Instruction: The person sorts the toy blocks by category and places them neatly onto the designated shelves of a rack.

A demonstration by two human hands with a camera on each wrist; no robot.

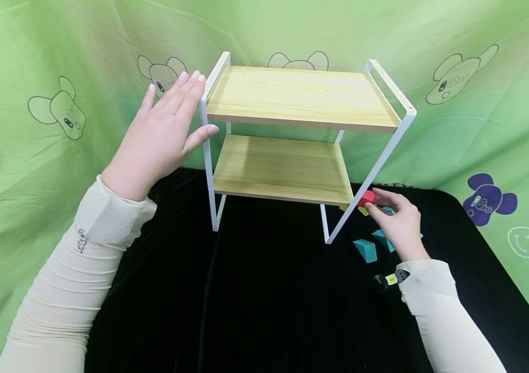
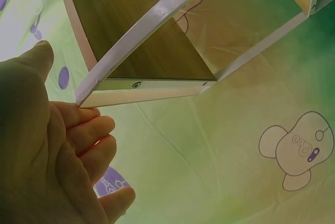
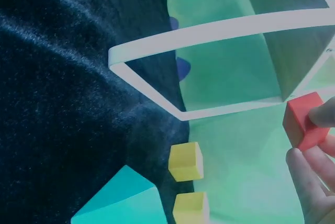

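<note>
L hand (image 1: 163, 129) flat, fingers straight, resting vs top-left corner of white shelf frame (image 1: 205, 150). R hand (image 1: 397, 220) pinches red cube (image 1: 367, 198) at shelf's lower right leg, just above black cloth (image 1: 264, 290). Teal wedges (image 1: 366, 250), yellow cubes (image 3: 186, 162) near R hand.

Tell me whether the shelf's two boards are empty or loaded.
Empty. In the head view the top board and lower board show bare wood; the red block is pinched in the right hand, outside the frame.

The right hand (image 1: 397, 223) hides part of the teal blocks (image 1: 366, 250), and the yellow cubes (image 3: 186, 161) are mostly hidden there.
</note>
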